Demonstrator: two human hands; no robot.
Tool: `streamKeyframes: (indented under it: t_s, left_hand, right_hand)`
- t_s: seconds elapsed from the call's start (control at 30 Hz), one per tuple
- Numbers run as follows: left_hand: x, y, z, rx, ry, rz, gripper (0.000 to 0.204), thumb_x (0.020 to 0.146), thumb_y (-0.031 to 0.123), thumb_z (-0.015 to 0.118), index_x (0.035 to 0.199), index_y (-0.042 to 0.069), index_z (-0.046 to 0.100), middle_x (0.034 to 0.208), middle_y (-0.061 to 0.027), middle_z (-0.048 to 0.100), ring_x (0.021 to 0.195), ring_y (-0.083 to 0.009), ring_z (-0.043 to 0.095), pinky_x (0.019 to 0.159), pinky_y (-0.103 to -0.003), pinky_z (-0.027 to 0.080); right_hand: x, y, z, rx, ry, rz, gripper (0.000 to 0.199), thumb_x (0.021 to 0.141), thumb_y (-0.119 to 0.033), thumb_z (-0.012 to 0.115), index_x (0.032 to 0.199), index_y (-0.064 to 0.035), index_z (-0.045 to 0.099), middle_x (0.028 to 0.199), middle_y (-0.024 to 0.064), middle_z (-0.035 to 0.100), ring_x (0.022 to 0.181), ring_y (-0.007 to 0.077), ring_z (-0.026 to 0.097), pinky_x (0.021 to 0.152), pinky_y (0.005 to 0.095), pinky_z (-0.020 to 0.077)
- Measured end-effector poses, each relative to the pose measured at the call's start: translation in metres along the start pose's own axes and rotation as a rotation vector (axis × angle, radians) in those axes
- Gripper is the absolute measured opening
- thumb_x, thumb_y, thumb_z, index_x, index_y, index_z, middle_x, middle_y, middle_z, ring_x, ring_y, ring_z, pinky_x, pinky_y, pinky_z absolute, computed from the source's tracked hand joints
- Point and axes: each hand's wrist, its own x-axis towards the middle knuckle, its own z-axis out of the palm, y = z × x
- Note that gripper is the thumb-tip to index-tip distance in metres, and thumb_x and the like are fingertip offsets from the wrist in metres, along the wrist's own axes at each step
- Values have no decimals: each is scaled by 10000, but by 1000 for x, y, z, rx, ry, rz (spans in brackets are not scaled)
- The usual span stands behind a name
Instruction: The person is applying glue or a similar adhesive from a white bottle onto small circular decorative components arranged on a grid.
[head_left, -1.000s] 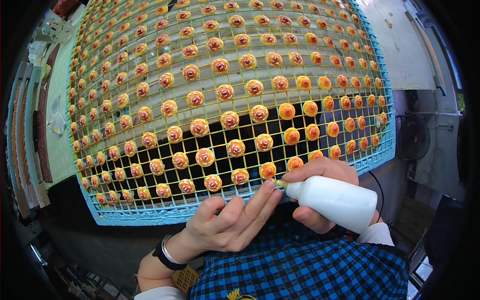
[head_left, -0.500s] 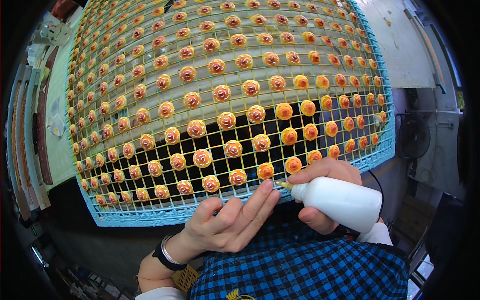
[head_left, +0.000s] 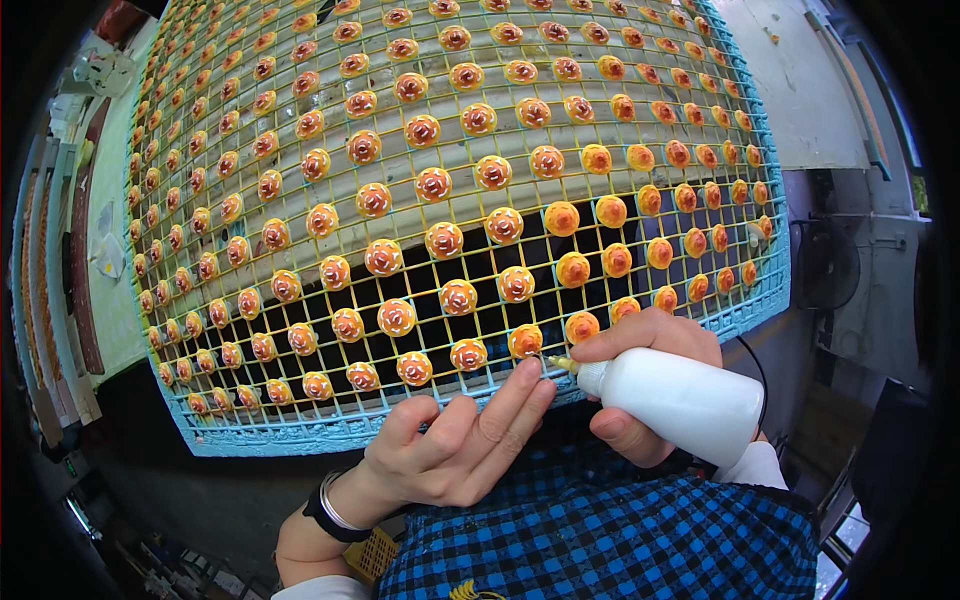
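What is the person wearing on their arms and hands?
Both hands are bare, no gloves. The left hand has a dark band with a thin silvery bangle at the wrist. The right hand shows a white sleeve cuff. A blue-and-black checked garment lies below.

No packages, labels, signs or screens in view.

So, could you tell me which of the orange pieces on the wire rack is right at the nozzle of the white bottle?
The orange piece in the nearest row, beside the left hand fingertips. The white squeeze bottle nozzle points at it.
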Motion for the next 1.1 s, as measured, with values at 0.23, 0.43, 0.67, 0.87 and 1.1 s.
streamKeyframes:
  t_s: [0.23, 0.43, 0.67, 0.87, 1.1]
  left_hand:
    - [0, 0, -1, 7, -6, 4, 247, 794, 141, 513, 997, 179, 649, 1068, 86, 602, 700, -74, 328, 549, -173, 269]
    - [1, 0, -2, 4, -2, 7, 247, 795, 140, 510, 995, 180, 650, 1064, 85, 604, 699, -74, 328, 551, -172, 271]
    - [1, -1, -2, 3, 0, 11, 243, 799, 154, 511, 997, 172, 650, 1062, 73, 605, 699, -74, 329, 562, -179, 277]
    - [-1, -1, -1, 7, -5, 18, 247, 800, 155, 510, 1003, 169, 649, 1067, 73, 603, 701, -75, 329, 564, -184, 277]
    - [-1, -1, 0, 3, -1, 16, 249, 798, 154, 513, 1007, 168, 647, 1073, 73, 600, 699, -76, 328, 562, -186, 275]
  right_hand:
    - [2, 0, -2, -48, -42, -60, 297, 685, -286, 706, 768, -22, 598, 727, 65, 599, 532, 173, 590, 437, 242, 458]
    - [5, -1, -5, -109, -72, -116, 301, 693, -291, 702, 763, -19, 594, 730, 71, 600, 540, 177, 597, 439, 244, 463]
    - [1, 4, 1, -51, -24, -135, 359, 712, -354, 672, 810, -17, 597, 755, 63, 609, 551, 181, 596, 469, 247, 464]
    - [-1, 4, 2, -81, -67, -88, 461, 742, -466, 615, 863, -22, 588, 773, 55, 611, 580, 188, 599, 503, 263, 458]
    - [0, 3, 2, -93, -75, -86, 457, 737, -460, 625, 872, -26, 580, 756, 48, 612, 580, 186, 597, 500, 265, 454]
